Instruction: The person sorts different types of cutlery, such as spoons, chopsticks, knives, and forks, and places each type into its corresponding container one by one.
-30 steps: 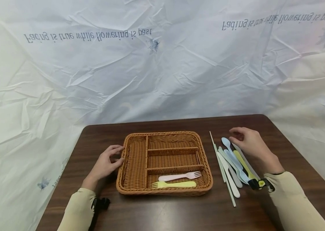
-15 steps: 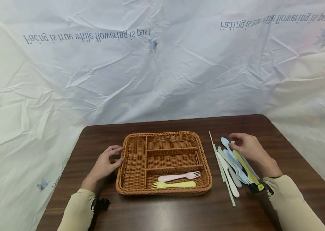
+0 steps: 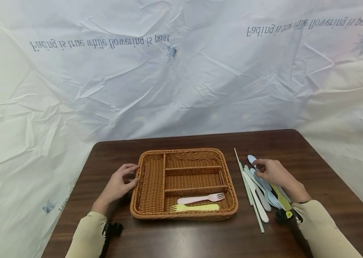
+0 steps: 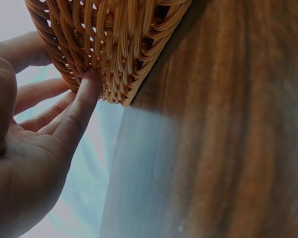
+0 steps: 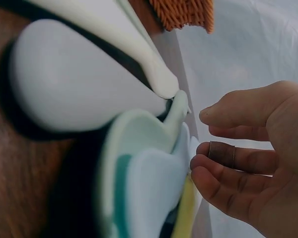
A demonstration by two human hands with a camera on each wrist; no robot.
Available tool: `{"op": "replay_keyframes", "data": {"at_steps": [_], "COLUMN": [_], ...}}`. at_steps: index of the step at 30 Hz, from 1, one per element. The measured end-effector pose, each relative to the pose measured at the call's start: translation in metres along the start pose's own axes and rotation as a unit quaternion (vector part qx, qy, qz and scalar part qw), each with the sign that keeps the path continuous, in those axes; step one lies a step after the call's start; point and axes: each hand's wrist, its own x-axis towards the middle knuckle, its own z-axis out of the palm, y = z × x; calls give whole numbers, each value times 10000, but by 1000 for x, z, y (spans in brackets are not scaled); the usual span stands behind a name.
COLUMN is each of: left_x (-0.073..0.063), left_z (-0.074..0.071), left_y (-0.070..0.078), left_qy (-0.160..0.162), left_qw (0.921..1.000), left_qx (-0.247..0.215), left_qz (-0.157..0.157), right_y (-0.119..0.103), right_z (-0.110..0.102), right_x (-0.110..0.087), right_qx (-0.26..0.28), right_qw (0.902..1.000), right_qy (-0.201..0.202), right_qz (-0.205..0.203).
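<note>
My left hand (image 3: 117,184) rests its fingertips on the left side of a brown woven basket (image 3: 150,179); its thumb touches the weave in the left wrist view. My right hand (image 3: 275,173) is over a pile of pastel cutlery, fingers bent and thumb apart from them, right by a light blue spoon (image 3: 251,158). In the right wrist view, nothing shows between the thumb and fingers, with a pale green spoon (image 5: 131,134) and a yellow handle (image 5: 185,210) close by. In the basket's front compartment lie a pink fork (image 3: 197,199) and a yellow fork (image 3: 197,207).
Between basket and pile lie pale green chopsticks (image 3: 259,218). A white handle (image 3: 262,211) and a light blue fork (image 3: 273,200) are at the pile's near end. The dark wooden table (image 3: 181,236) ends at a white printed sheet (image 3: 181,89) behind.
My right hand has moved nearer to me and lower over the pile, now overlapping the spoon and the yellow piece of cutlery. The left hand and basket have stayed put.
</note>
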Motion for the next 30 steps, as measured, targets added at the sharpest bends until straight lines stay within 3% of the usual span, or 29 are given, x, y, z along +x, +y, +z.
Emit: {"op": "replay_keyframes", "data": {"at_steps": [15, 30], "left_x": [-1, 0], "left_z": [-1, 0], "left_y": [2, 7], "left_qy": [-63, -40], "left_qw": [9998, 9995], "left_qx": [129, 215], "left_qz": [-169, -232], "right_y": [2, -1], "right_z": [6, 8], "right_x": [4, 8], "right_qx": [-90, -444], "right_qw": [9995, 9989], "right_qy": [-282, -179], "right_qz": [106, -15]}}
